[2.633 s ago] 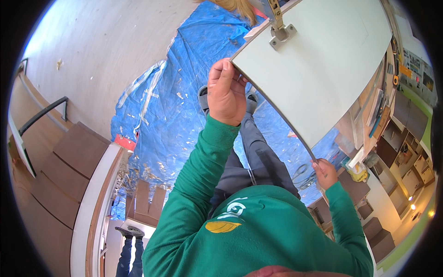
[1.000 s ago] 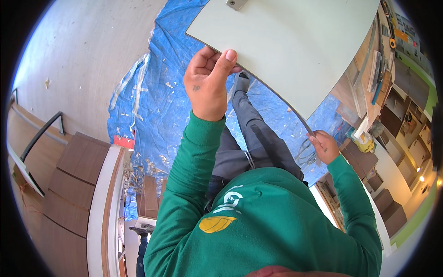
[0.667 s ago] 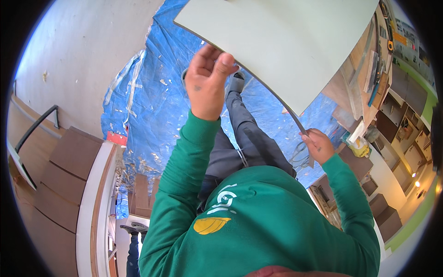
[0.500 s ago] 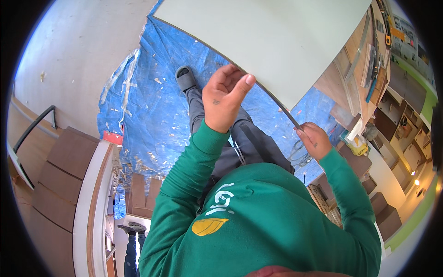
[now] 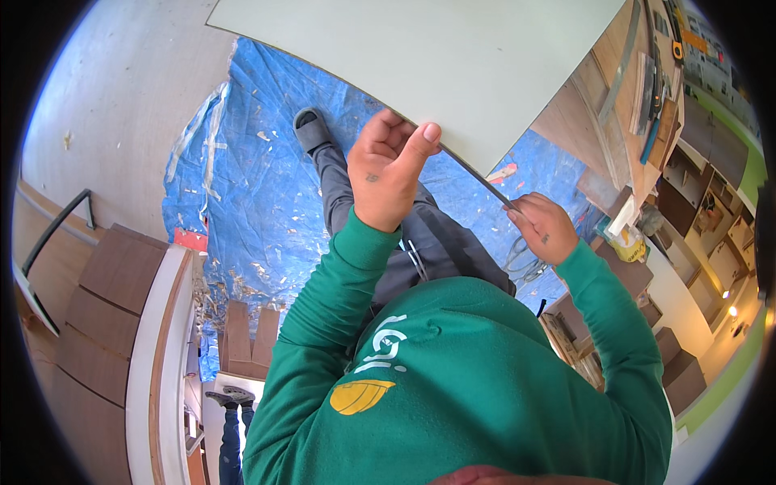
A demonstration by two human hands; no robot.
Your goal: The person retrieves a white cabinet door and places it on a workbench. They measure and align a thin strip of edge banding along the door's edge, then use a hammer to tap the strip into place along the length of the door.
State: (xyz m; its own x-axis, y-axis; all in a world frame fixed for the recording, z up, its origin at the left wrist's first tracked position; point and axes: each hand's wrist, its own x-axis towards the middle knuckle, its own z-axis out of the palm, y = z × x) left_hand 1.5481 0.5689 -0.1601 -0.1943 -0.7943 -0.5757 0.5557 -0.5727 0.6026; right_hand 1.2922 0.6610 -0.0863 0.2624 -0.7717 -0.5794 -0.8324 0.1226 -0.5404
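Observation:
A pale, whitish flat panel (image 5: 453, 61) slants in at the top of the view, one corner pointing toward me. Along its near edge runs a thin dark edging strip (image 5: 469, 168), whose end sticks out past the corner. My left hand (image 5: 384, 171) is closed on that edge, thumb on the upper face and fingers curled at the rim; their tips are partly hidden. Just beyond the corner, my right hand (image 5: 543, 229) pinches the strip's free end between thumb and fingers.
Blue sheeting (image 5: 267, 145) strewn with scraps covers the floor around my feet. A wooden bench (image 5: 602, 121) with hand tools stands at the right, a yellow-labelled container (image 5: 629, 244) below it. Brown panels (image 5: 105, 307) lie at the left. Another person's legs (image 5: 231, 440) show at lower left.
The panel has shifted left in view, and its near corner sits farther left. Both hands keep their hold and have moved slightly left and up in the picture.

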